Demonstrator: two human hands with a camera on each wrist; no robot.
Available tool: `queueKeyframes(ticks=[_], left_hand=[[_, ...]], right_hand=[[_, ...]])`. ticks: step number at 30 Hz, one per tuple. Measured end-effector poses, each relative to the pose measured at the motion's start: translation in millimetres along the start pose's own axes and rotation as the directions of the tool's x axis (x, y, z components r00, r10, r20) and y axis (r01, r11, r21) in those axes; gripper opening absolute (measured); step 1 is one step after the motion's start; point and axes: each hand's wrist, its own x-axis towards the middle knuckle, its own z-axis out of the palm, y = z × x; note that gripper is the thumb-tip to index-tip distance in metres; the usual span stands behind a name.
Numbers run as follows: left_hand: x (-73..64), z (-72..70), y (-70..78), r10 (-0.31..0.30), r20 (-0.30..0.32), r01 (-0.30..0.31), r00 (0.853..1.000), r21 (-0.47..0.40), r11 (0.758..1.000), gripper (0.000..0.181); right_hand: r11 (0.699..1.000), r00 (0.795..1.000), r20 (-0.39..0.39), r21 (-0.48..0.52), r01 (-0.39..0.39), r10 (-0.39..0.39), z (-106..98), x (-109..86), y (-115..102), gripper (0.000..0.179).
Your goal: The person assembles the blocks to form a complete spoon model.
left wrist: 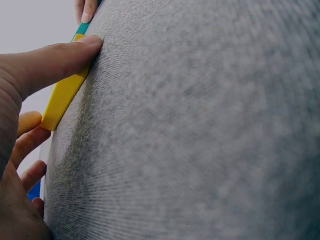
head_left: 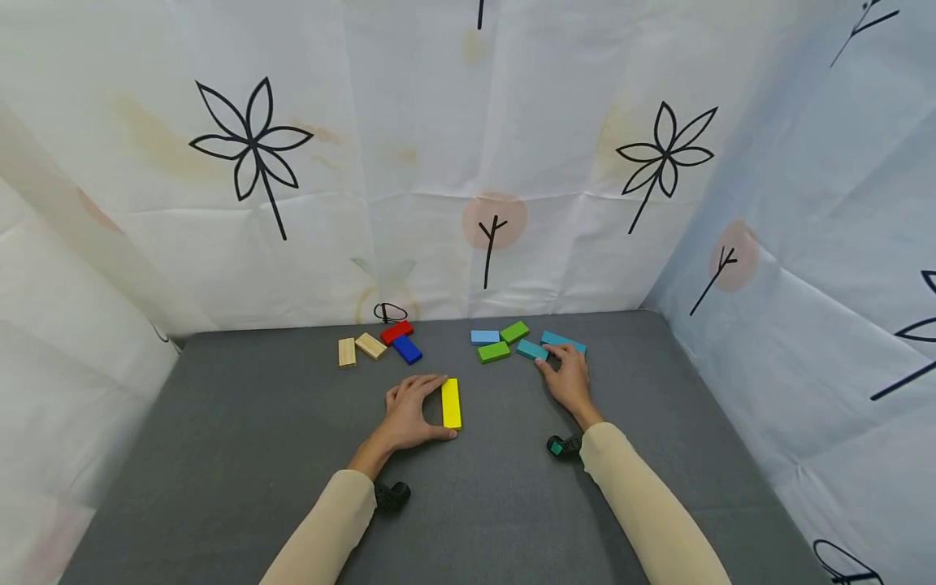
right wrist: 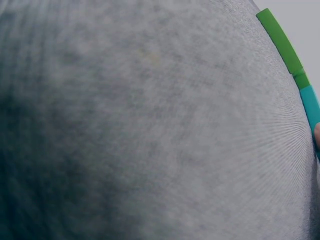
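Observation:
My left hand (head_left: 408, 416) spans a yellow wooden block (head_left: 451, 404) lengthwise, index finger at its far end and thumb at its near end. The left wrist view shows that thumb (left wrist: 75, 56) across the yellow block, which lies on the grey cloth. Further right, my right hand (head_left: 568, 382) pinches the right end of a short teal block (head_left: 531, 349) between thumb and fingertips. Just beyond its knuckles lies a longer teal block (head_left: 564, 340), partly covered by the fingers. In the right wrist view one fingertip (right wrist: 317, 134) overlaps the teal.
Left of the teal blocks lie two green blocks (head_left: 494, 352) and a light blue block (head_left: 485, 337). Back left are two plain wood blocks (head_left: 347, 353), a red block (head_left: 397, 332) and a dark blue block (head_left: 407, 349). A white printed curtain (head_left: 439, 162) borders the grey table (head_left: 256, 455).

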Motion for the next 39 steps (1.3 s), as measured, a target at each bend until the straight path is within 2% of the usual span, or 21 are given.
queueKeyframes(ticks=[18, 22, 27, 35, 39], left_hand=[[0.0, 0.2, -1.1, 0.010, 0.008, -0.010, 1.000, 0.014, 1.000, 0.094], [-2.3, 0.3, -0.9, 0.008, 0.020, -0.009, 1.000, 0.027, 1.000, 0.094], [-7.5, 0.3, -1.4, 0.015, 0.022, -0.016, 1.000, 0.027, 1.000, 0.087], [-15.8, 1.7, -3.7, 0.080, 0.013, -0.080, 0.997, 0.074, 0.994, 0.075], [-16.9, 3.2, -3.8, 0.082, 0.001, -0.082, 0.997, 0.089, 0.993, 0.075]], right_hand=[[1.000, 0.999, 0.013, -0.008, -0.030, 0.030, 0, 0.6, 1, 0.040], [0.999, 0.999, 0.021, -0.007, -0.035, 0.035, -1, 0.6, 1, 0.041], [0.999, 0.999, 0.021, -0.003, -0.035, 0.035, -1, 0.3, 1, 0.041], [1.000, 1.000, 0.015, -0.009, 0.006, -0.006, 0, 0.2, 2, 0.042], [1.000, 1.000, 0.016, -0.007, 0.002, -0.002, 0, 0.5, 3, 0.041]])
